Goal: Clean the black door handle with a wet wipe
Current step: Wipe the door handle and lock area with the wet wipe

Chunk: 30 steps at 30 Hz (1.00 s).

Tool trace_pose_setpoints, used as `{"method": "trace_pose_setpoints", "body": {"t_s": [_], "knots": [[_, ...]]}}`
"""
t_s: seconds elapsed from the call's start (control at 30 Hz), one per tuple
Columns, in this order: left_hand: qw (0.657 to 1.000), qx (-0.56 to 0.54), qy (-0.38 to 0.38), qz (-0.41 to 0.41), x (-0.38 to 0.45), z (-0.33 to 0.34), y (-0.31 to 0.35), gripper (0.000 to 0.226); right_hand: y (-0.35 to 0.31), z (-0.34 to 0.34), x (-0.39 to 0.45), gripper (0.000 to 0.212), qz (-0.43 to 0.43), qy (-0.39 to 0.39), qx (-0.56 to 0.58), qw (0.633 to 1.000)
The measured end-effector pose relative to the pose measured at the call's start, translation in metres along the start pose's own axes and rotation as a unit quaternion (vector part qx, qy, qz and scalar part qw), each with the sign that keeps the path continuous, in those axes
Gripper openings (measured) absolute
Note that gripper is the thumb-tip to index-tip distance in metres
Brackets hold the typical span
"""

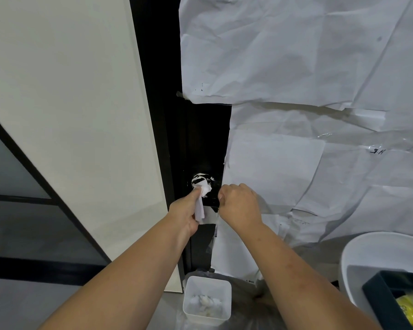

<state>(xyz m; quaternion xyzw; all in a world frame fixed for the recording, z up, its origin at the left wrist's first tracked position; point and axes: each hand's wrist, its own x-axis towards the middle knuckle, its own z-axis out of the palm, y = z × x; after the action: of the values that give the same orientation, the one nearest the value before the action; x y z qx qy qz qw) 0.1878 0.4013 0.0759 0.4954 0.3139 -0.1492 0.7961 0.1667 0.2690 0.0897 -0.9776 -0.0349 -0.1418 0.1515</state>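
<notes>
The black door handle [214,201] sits low on a black door [200,139], just below a round base [200,179] smeared with white. My left hand [185,210] is shut on a white wet wipe [202,198] and presses its crumpled tip against the lower edge of that smeared base. My right hand [240,203] is closed on the handle's right end, beside the wipe. Most of the handle is hidden behind my two hands.
Crumpled white paper [308,91] is taped over the door's right part. A cream wall panel [69,115] stands left. On the floor below is a white bin [208,300] with used wipes. A white tub [367,253] holding a dark box [391,303] is at lower right.
</notes>
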Motion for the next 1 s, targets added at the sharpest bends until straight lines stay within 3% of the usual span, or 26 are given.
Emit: {"method": "trace_pose_setpoints", "body": {"t_s": [0.13, 0.23, 0.37, 0.53, 0.7, 1.0], "knots": [[0.999, 0.020, 0.004, -0.026, 0.000, 0.004, 0.005, 0.032, 0.000, 0.001, 0.000, 0.016, -0.001, 0.001, 0.000, 1.000], [0.998, -0.036, -0.049, -0.030, -0.003, 0.010, 0.010, 0.016, 0.001, 0.001, 0.002, 0.013, -0.007, -0.002, -0.008, 1.000], [0.993, -0.085, -0.081, -0.033, -0.002, 0.010, 0.008, 0.018, 0.001, 0.002, 0.002, 0.013, -0.011, 0.008, -0.018, 1.000], [0.999, -0.033, -0.004, 0.040, 0.005, 0.006, 0.005, 0.025, 0.001, 0.002, 0.002, 0.014, -0.011, 0.004, -0.008, 1.000], [0.994, -0.006, 0.059, 0.097, 0.003, 0.007, 0.004, 0.014, 0.001, 0.006, 0.002, 0.013, -0.005, 0.016, 0.004, 1.000], [0.983, 0.003, 0.077, 0.168, -0.009, -0.004, -0.002, 0.013, 0.003, 0.003, 0.000, 0.016, -0.013, 0.004, 0.006, 1.000]]}}
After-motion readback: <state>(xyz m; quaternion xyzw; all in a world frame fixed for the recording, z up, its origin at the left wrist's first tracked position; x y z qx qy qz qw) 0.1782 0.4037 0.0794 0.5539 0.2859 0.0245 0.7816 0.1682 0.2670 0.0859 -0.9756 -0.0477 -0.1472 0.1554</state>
